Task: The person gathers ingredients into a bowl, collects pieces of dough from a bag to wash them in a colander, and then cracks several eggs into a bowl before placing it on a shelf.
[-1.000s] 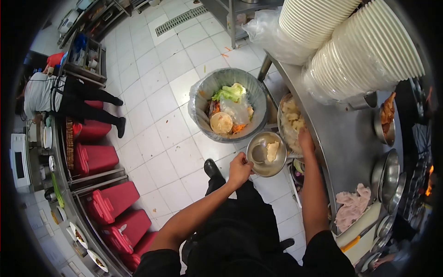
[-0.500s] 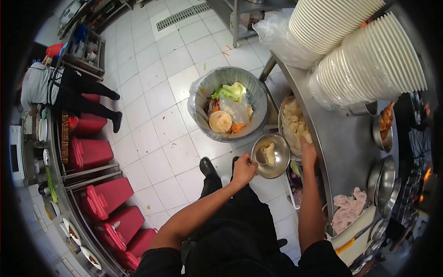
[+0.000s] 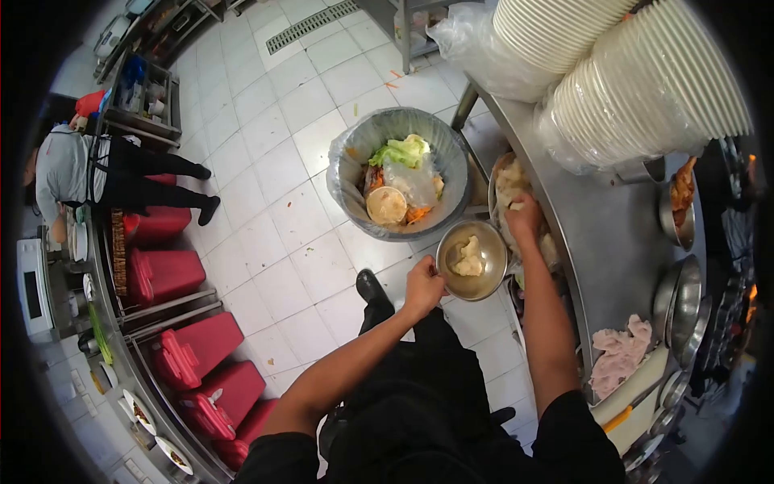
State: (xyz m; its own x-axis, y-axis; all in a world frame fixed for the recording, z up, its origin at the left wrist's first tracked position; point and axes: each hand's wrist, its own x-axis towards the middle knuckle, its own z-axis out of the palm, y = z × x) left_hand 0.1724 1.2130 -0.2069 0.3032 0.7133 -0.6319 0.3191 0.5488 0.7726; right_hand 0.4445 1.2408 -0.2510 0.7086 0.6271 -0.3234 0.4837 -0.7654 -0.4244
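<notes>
My left hand [image 3: 425,288] grips the rim of a round metal bowl [image 3: 493,284], fingers closed over its near left edge. Several pale, lumpy pieces of food [image 3: 468,256] lie in the bowl. Just right of it, my right hand [image 3: 525,218] reaches down into a container [image 3: 493,194] under the counter's edge that holds more pale pieces in clear plastic. Its fingers are curled around a pale piece, partly hidden by the hand. Beyond the bowl stands a lined waste bin [image 3: 343,181] with lettuce, carrot shreds, a plastic bag and a round tub in it.
The metal counter [image 3: 580,234] at right holds wrapped stacks of white bowls [image 3: 645,89], raw pink meat [image 3: 619,355], a yellow-handled knife [image 3: 617,419] and metal bowls [image 3: 687,298]. Red lidded bins [image 3: 197,343] line the left counter, where another person [image 3: 72,169] stands. Scraps dot the tiled floor.
My right hand has moved farther from me along the container, its fingers now curled among the pale pieces. The food in the bowl looks larger and has shifted. The bowl has moved slightly away.
</notes>
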